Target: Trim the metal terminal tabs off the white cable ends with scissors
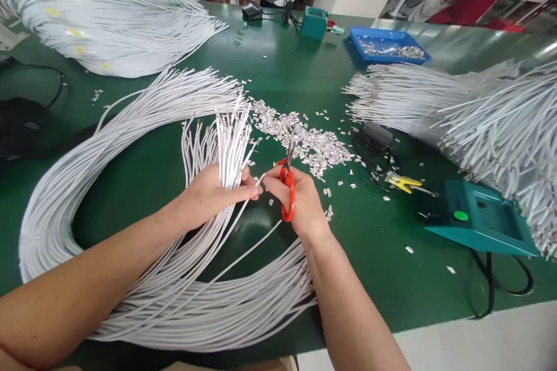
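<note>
My left hand [217, 188] is wrapped round a bundle of white cables [232, 148], whose ends stand up above the fist. Its thumb and fingertips also pinch one single cable near its tip. Close beside it on the right, my right hand [300, 197] holds red-handled scissors [288, 194], blades pointing up and away. The thumb and forefinger of that hand meet at the tip of the single cable. A large loop of white cables [52, 203] curves round on the green table beneath both arms. Small silvery-white pieces [304, 139] lie scattered beyond the scissors.
Another cable bundle [113, 17] lies at the back left, with more cables [491, 110] at the right. A teal device [483, 217], yellow-handled tool [404, 182] and black adapter [376, 138] sit right. Behind are a blue tray [387, 46], a teal box [314, 23] and two people.
</note>
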Action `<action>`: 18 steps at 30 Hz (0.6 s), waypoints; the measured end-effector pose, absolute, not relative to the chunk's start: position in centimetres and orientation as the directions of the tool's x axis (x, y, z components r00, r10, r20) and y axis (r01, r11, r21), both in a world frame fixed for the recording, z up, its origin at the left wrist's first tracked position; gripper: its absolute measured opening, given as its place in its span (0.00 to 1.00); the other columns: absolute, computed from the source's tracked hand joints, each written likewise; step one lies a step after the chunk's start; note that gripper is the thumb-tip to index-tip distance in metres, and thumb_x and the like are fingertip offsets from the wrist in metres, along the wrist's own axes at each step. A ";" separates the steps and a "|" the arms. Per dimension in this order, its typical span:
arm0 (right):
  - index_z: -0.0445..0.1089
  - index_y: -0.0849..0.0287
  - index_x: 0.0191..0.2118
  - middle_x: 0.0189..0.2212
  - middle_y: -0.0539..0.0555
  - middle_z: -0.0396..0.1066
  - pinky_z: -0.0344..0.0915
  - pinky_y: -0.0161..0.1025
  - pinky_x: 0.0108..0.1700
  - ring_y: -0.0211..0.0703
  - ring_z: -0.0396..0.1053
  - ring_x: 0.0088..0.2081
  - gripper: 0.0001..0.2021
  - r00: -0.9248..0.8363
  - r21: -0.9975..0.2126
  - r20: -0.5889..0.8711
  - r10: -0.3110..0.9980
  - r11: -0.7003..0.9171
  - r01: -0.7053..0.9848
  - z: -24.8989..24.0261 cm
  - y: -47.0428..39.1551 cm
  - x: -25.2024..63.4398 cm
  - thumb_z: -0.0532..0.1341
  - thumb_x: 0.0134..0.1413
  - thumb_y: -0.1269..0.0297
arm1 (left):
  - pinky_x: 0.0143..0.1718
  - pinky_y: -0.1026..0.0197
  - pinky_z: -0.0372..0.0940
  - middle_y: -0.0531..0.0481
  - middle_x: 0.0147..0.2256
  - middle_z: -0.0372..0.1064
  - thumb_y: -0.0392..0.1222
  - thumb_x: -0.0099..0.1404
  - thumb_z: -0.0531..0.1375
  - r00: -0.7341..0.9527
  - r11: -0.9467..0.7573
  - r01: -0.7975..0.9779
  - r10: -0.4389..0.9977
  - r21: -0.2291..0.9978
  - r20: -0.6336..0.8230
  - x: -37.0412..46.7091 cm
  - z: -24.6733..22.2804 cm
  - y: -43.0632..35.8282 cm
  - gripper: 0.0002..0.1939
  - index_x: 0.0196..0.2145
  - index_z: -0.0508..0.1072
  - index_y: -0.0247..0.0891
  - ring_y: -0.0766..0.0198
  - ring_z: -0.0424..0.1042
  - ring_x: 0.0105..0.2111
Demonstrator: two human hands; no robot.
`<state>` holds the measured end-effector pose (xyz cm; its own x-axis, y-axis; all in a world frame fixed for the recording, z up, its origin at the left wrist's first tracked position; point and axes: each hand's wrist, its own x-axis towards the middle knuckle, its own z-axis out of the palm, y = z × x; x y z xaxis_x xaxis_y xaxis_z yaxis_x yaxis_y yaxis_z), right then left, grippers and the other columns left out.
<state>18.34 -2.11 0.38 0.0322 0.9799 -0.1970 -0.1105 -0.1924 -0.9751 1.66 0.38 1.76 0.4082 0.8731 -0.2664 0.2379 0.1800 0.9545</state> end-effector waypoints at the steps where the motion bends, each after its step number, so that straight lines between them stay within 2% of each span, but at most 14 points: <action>1: 0.70 0.59 0.24 0.22 0.45 0.64 0.57 0.35 0.32 0.33 0.58 0.25 0.04 0.051 -0.977 -0.196 0.979 -0.190 -0.098 0.3 -2.2 18.2 0.64 0.44 0.65 | 0.38 0.58 0.65 0.53 0.28 0.71 0.45 0.54 0.65 0.392 0.142 0.270 0.887 0.952 -0.243 1.7 1.7 0.4 0.12 0.27 0.67 0.38 0.62 0.72 0.32; 4: 0.68 0.58 0.23 0.23 0.46 0.63 0.57 0.36 0.33 0.34 0.58 0.26 0.05 0.082 -0.994 -0.110 0.991 -0.107 -0.034 0.5 -2.6 17.7 0.64 0.43 0.66 | 0.35 0.60 0.62 0.54 0.27 0.69 0.45 0.53 0.66 0.312 0.087 0.332 0.930 0.939 -0.197 1.6 1.4 0.5 0.11 0.27 0.68 0.38 0.63 0.68 0.31; 8: 0.69 0.58 0.23 0.24 0.48 0.63 0.59 0.37 0.33 0.36 0.59 0.27 0.06 -0.024 -0.999 0.034 0.999 0.033 -0.029 1.3 -3.2 17.7 0.66 0.43 0.64 | 0.37 0.60 0.62 0.55 0.28 0.69 0.46 0.51 0.68 0.224 0.140 0.272 0.953 0.952 -0.204 1.3 0.9 1.0 0.14 0.28 0.68 0.37 0.64 0.68 0.31; 11: 0.67 0.58 0.20 0.21 0.47 0.62 0.60 0.37 0.33 0.36 0.60 0.26 0.13 0.131 -0.997 -0.036 0.991 -0.027 -0.070 1.5 -2.9 18.1 0.65 0.47 0.57 | 0.37 0.59 0.62 0.54 0.28 0.70 0.47 0.51 0.68 0.239 0.155 0.282 0.944 0.947 -0.226 1.2 0.7 1.1 0.15 0.28 0.68 0.37 0.63 0.69 0.32; 13: 0.69 0.58 0.22 0.22 0.48 0.65 0.61 0.37 0.34 0.37 0.62 0.27 0.13 0.240 -0.993 -0.101 0.965 -0.082 -0.086 1.4 -2.6 18.2 0.65 0.48 0.56 | 0.37 0.59 0.62 0.54 0.29 0.70 0.47 0.50 0.68 0.253 0.159 0.294 0.938 0.943 -0.237 1.3 0.7 0.9 0.15 0.29 0.68 0.37 0.62 0.69 0.32; 16: 0.74 0.59 0.28 0.27 0.50 0.70 0.62 0.37 0.38 0.39 0.66 0.31 0.10 0.123 -0.989 -0.138 0.983 -0.130 -0.071 1.2 -2.3 18.2 0.66 0.44 0.56 | 0.37 0.59 0.62 0.54 0.28 0.69 0.48 0.50 0.69 0.278 0.146 0.294 0.932 0.944 -0.231 1.4 0.8 0.7 0.15 0.29 0.69 0.38 0.62 0.69 0.32; 18: 0.75 0.59 0.28 0.26 0.49 0.69 0.61 0.37 0.36 0.38 0.65 0.30 0.10 0.031 -0.987 -0.154 0.988 -0.153 -0.040 1.2 -2.3 18.1 0.67 0.43 0.58 | 0.37 0.60 0.61 0.54 0.28 0.67 0.48 0.52 0.68 0.356 0.138 0.296 0.902 0.945 -0.243 1.3 1.1 0.8 0.14 0.29 0.69 0.38 0.62 0.68 0.32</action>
